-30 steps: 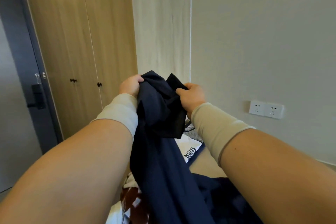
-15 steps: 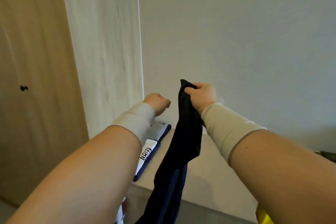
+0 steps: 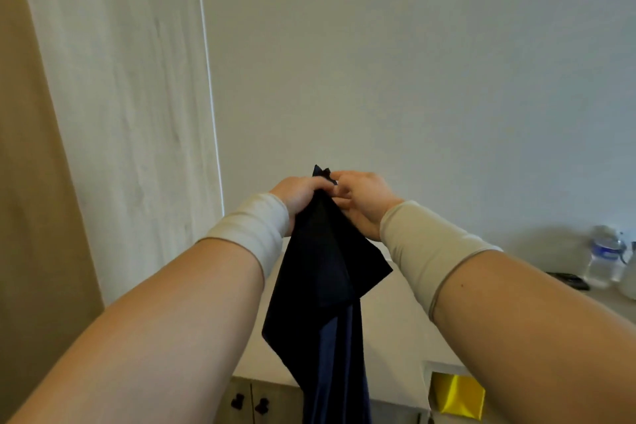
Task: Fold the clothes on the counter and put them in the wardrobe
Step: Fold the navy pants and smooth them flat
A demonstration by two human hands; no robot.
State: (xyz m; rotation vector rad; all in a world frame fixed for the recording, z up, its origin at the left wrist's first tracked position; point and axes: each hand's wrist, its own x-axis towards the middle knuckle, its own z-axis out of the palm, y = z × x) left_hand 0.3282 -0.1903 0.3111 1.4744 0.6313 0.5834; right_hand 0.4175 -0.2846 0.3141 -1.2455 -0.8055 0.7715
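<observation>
At the centre of the frame I held the dark garment (image 3: 320,272) up in the air, above the desk (image 3: 406,327). My left hand (image 3: 299,194) gripped its top edge with the fingers curled round the cloth, and my right hand (image 3: 361,200) sat touching it, fingers bent and pinching the same bunched corner. I judged the work to be at an early stage: this piece was not yet folded, only lifted and gathered at one end, with the rest hanging straight down past the desk's front edge and out of the bottom of the frame. Laying it flat, folding it and carrying it to the wardrobe (image 3: 31,182), the tan wooden panel along the left of the frame, all remained to be done. How many other clothes waited I could not tell.

The cloth was thin and limp, nearly black at the top, with a smoother navy layer showing lower down in long soft pleats. The desk top was pale, flat and matt. At the right edge stood a clear plastic bottle (image 3: 602,260), and at the lower right something bright yellow (image 3: 457,392) showed in an opening.
</observation>
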